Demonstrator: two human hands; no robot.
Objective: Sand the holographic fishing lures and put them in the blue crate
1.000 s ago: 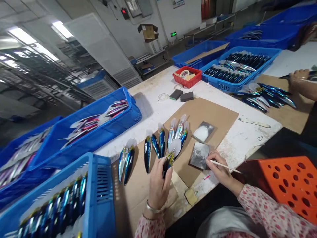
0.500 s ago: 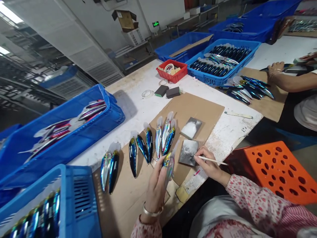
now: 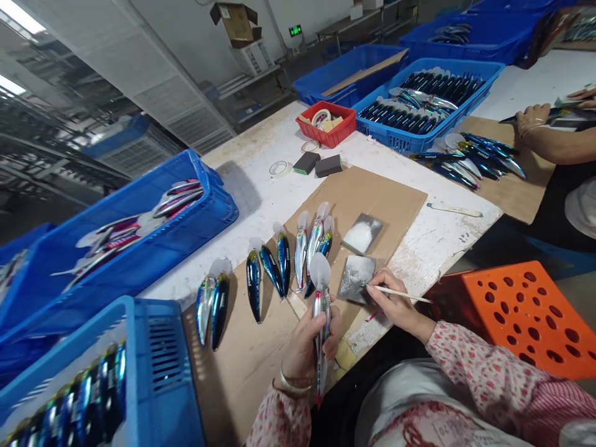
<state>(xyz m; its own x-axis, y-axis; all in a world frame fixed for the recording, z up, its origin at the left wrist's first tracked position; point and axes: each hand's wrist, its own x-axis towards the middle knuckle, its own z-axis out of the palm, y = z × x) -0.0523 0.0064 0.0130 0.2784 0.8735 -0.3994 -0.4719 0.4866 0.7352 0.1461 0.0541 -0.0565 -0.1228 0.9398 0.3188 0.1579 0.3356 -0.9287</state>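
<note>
My left hand (image 3: 313,335) is closed around a fishing lure (image 3: 321,323), its narrow edge facing up and its clear lip pointing away from me. In my right hand (image 3: 391,301) a thin pale stick (image 3: 404,293) is pinched, its tip at the edge of a dark block (image 3: 356,279) with a whitish smeared top. A second block (image 3: 362,234) with white on it lies just behind. Several blue and silver lures (image 3: 283,261) rest in a row on the cardboard (image 3: 372,186), left of the blocks. Two more lures (image 3: 220,310) lie apart at the left.
Blue crates of lures stand at the left (image 3: 158,335), far left (image 3: 223,198) and back (image 3: 391,143). A red basket (image 3: 335,133) holds tape rolls, with sanding blocks (image 3: 328,166) nearby. An orange perforated stool (image 3: 521,273) is at right. A co-worker's hand (image 3: 533,118) holds a lure.
My left hand has turned the lure so its narrow edge shows, moving it slightly towards me. My right hand stays by the dark block with the stick. The view has shifted a little.
</note>
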